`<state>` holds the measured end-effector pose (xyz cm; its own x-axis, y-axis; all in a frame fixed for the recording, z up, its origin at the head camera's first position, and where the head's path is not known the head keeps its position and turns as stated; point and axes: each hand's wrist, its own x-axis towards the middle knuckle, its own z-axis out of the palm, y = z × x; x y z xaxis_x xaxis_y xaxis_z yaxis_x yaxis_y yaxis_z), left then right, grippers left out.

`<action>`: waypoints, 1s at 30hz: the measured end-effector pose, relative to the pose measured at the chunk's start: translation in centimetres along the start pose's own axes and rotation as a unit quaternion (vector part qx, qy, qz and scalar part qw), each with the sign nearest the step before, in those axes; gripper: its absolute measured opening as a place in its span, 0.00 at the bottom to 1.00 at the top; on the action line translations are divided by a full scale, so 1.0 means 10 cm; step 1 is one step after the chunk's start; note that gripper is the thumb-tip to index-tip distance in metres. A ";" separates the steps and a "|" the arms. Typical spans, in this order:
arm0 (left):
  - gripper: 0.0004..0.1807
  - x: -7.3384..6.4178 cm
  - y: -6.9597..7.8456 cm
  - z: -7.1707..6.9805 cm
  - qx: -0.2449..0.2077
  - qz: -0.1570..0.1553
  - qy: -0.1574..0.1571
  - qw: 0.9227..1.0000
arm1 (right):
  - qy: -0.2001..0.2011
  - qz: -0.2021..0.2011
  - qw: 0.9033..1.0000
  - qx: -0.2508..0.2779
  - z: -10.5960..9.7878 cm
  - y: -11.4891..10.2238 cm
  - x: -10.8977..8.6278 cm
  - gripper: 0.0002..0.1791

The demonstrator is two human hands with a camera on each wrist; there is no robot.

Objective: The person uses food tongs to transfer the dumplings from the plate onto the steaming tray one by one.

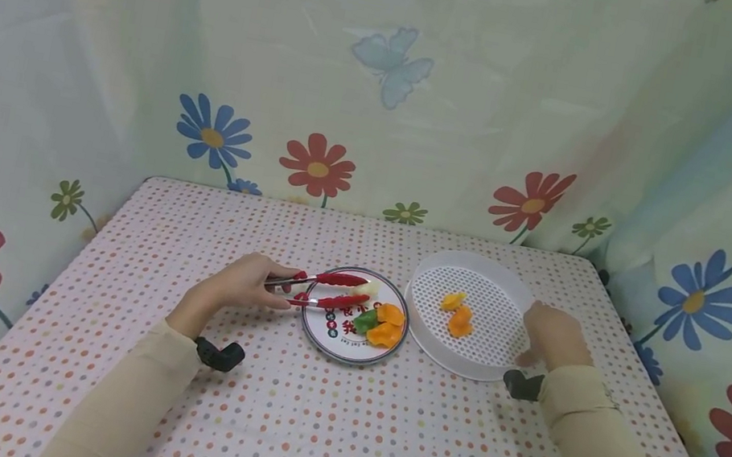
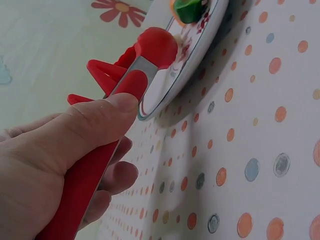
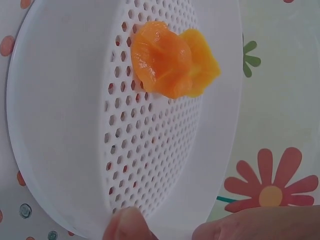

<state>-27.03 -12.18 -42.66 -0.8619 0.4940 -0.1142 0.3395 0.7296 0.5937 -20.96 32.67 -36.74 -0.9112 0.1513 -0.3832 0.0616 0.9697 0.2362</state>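
My left hand holds red-and-metal tongs, thumb along one arm, over a round white plate with a dark rim and printed characters. The red tips of the tongs lie either side of a small pale piece; whether they touch it I cannot tell. Orange pieces and a green piece lie on the plate. My right hand grips the near right rim of a round white perforated tray. In it, an orange crinkled piece and a yellow one touch.
A polka-dot cloth covers the table, and the plate and perforated tray stand side by side on it. Behind the table's back edge hangs a flowered curtain, with more curtain at both sides.
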 end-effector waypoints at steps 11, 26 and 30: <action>0.35 0.04 0.11 -0.12 0.006 0.024 0.020 0.999 | 0.015 -0.019 1.000 0.000 0.17 0.15 0.26 0.50; 0.35 0.48 0.88 -0.03 0.086 0.107 -0.026 0.990 | 0.007 -0.021 1.000 0.012 -0.02 0.07 -0.01 0.50; 0.34 0.59 1.07 0.04 0.136 0.133 -0.047 0.980 | 0.004 -0.015 0.999 0.030 -0.01 0.05 -0.02 0.49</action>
<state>-28.33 -1.25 -37.28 -0.6943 0.7168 -0.0648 0.6475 0.6614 0.3787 -20.78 33.06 -36.43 -0.9164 0.1209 -0.3817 0.0589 0.9837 0.1701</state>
